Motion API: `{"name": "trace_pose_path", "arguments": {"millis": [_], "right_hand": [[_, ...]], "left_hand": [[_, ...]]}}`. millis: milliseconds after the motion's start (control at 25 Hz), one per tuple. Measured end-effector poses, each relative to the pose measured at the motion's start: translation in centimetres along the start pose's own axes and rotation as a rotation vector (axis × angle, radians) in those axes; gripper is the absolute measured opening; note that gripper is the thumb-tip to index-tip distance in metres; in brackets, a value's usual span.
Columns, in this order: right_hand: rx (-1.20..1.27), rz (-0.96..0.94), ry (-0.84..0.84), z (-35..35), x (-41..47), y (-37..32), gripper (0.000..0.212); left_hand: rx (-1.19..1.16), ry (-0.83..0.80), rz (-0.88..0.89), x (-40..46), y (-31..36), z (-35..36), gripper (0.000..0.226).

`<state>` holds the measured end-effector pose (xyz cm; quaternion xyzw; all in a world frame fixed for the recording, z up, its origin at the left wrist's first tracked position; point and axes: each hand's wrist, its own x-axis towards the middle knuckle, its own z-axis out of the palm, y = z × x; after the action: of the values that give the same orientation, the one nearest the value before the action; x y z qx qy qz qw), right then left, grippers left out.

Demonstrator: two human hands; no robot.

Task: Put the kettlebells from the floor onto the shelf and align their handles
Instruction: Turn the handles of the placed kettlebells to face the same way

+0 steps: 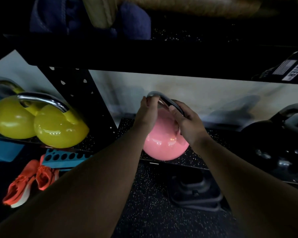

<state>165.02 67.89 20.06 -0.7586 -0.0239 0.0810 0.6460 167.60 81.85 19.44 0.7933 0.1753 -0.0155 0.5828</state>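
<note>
Head view. A pink kettlebell (163,145) stands on the speckled lower shelf (193,162), its steel handle (159,97) partly covered by both hands. The left hand (147,114) has its grip closed on the handle's left end; the right hand (186,124) has its grip wrapped over the right side. Two yellow kettlebells (46,124) sit touching on the neighbouring shelf at left. A black kettlebell (272,133) at right is cut off and dim. Orange shoes (31,179) lie on the floor (153,203); dark objects beneath the shelf are indistinct.
</note>
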Motion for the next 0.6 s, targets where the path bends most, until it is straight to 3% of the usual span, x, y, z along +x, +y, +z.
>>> {"name": "trace_pose_path", "arguments": {"millis": [280, 440, 600], "right_hand": [[0.13, 0.044, 0.09, 1.8, -0.3, -0.7, 0.028], [0.123, 0.132, 0.148, 5.4, -0.8, -1.1, 0.039], [0.154, 0.139, 0.171, 4.9, 0.1, -1.0, 0.046]], "left_hand": [[0.06, -0.083, 0.015, 2.1, -1.5, 0.2, 0.078], [-0.068, -0.269, -0.013, 4.6, -0.8, -1.1, 0.073], [-0.021, -0.247, 0.055, 3.9, -1.1, -1.0, 0.096]]}}
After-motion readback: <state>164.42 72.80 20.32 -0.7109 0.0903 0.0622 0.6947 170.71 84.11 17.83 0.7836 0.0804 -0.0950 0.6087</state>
